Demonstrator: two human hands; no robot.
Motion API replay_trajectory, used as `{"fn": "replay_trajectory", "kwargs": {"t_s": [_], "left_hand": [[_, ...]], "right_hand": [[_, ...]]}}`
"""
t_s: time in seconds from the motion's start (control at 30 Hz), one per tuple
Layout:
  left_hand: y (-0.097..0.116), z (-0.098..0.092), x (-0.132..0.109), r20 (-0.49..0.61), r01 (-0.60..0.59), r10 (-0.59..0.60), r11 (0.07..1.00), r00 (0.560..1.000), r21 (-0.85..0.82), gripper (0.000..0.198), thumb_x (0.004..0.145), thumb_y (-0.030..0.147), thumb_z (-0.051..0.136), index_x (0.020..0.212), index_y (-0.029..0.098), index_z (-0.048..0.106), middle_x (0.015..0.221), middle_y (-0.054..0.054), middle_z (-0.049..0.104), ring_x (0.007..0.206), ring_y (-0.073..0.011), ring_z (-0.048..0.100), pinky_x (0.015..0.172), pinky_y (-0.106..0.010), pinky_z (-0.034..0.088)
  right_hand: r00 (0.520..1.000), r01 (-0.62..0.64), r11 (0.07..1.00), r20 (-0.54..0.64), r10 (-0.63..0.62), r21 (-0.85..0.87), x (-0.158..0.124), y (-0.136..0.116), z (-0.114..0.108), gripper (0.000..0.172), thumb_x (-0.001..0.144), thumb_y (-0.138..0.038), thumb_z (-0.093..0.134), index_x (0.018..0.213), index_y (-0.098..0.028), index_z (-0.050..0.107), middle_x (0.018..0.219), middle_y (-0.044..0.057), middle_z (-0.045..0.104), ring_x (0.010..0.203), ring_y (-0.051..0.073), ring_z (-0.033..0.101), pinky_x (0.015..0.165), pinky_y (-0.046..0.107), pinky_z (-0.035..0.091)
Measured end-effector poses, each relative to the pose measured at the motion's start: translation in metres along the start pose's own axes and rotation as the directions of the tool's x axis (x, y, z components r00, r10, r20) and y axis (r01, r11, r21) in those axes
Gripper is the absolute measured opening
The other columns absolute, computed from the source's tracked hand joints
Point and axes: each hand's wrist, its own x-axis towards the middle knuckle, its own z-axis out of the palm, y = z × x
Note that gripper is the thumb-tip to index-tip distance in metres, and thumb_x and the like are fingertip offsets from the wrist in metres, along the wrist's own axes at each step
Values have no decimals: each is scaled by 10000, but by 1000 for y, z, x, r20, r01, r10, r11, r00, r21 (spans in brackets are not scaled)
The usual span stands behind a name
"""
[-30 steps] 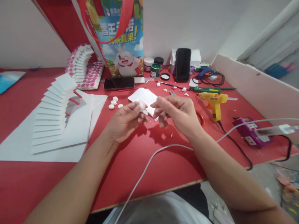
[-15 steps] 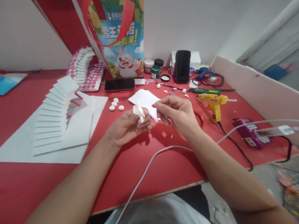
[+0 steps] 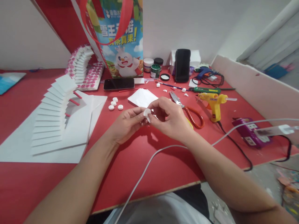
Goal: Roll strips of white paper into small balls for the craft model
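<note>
Left fingers and right fingers meet around a small white piece (image 3: 147,112), the thumb and fingers of the left hand (image 3: 126,125) pinching its left side, those of the right hand (image 3: 171,119) pinching its right. It sits between the two sets of fingertips, above the worktop (image 3: 140,169), with its rounded edge uppermost and a narrower end pointing down. Its long axis looks close to upright, though the fingers hide part of it. The piece is thin and matt, apparently folded or gathered like soft paper; its exact material I cannot tell.

Just beyond the hands lies a stack of flat, smooth white sheets (image 3: 140,97), angular at the corners. To its left are four rounded, puckered white lumps (image 3: 120,107). Right of the stack, a metal-bladed cutting tool (image 3: 177,100) has looped, glossy orange handles. Further right is a yellow plastic glue gun (image 3: 215,104). Well to the left, stiff white panels (image 3: 50,116) overlap in a curved, stepped fan. A slim pale cord (image 3: 174,145) bends across the smooth red surface.
</note>
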Motion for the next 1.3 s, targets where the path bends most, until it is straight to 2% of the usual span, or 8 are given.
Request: {"fn": "replay_trajectory", "kwargs": {"t_s": [0.33, 0.53, 0.67, 0.8, 0.9, 1.0, 1.17, 1.3], "left_hand": [[-6, -1, 1, 11, -92, 91, 990, 996, 103, 188, 833, 336, 768, 919, 171, 741, 854, -33, 694, 838, -151, 629, 862, -298, 491], [-7, -7, 2, -40, -130, 151, 935, 988, 330, 217, 886, 358, 708, 999, 174, 725, 888, -40, 705, 824, -164, 634, 825, -300, 499], [-2, -5, 1, -60, -208, 312, 752, 948, 625, 188, 936, 330, 634, 1023, 179, 706, 938, -50, 722, 861, -189, 655, 842, -318, 507], [1, -4, 0, 130, -357, 560, 317, 818, 879, 182, 996, 264, 526, 1039, 175, 678, 1008, -72, 719, 953, -206, 651, 883, -334, 498], [-1, -7, 0, 291, -422, 617, 74, 731, 904, 198, 1013, 219, 482, 1079, 164, 661, 1025, -90, 720, 967, -212, 637, 893, -353, 496], [-2, -9, 1, 386, -468, 616, -32, 687, 883, 224, 1010, 157, 457, 1122, 157, 651, 1041, -98, 722, 978, -216, 628, 907, -376, 493], [-2, -8, 1, 386, -487, 630, -14, 674, 873, 221, 999, 152, 484, 1112, 148, 673, 1045, -99, 733, 986, -220, 633, 918, -381, 494], [-1, -5, 0, 160, -408, 583, 324, 797, 853, 210, 1002, 272, 530, 1079, 191, 709, 1062, -65, 756, 995, -207, 677, 922, -341, 520]], "right_hand": [[987, -66, 995, -153, 54, -76, -2, 1, 10, 49, 801, -169, 576, 791, -194, 536, 704, -15, 587, 592, 99, 492, 599, 253, 404], [963, -250, 913, -18, 269, 321, 6, 10, -2, 52, 824, -197, 635, 838, -172, 591, 645, -27, 627, 491, 75, 496, 470, 199, 377], [803, -559, 629, 163, 573, 540, 15, 13, -14, 324, 980, -332, 494, 726, -152, 585, 566, 19, 640, 343, 70, 451, 334, 191, 309], [547, -826, 301, 553, 628, 476, 20, 16, -13, 495, 1048, -380, 351, 752, -99, 631, 633, 122, 714, 352, 111, 543, 306, 198, 373], [473, -868, 158, 686, 553, 471, 21, 17, -9, 518, 1062, -397, 316, 815, -78, 643, 672, 128, 726, 381, 110, 566, 296, 181, 381], [450, -878, 70, 766, 460, 473, 20, 18, -9, 526, 1068, -423, 288, 874, -83, 640, 689, 115, 726, 394, 106, 568, 284, 171, 380], [479, -868, 87, 777, 409, 489, 18, 16, -10, 501, 1067, -441, 310, 880, -103, 628, 717, 96, 725, 409, 100, 577, 293, 165, 400], [590, -802, 270, 634, 500, 534, 15, 13, -7, 353, 1021, -423, 487, 877, -126, 612, 713, 87, 727, 421, 114, 593, 303, 179, 427]]}}
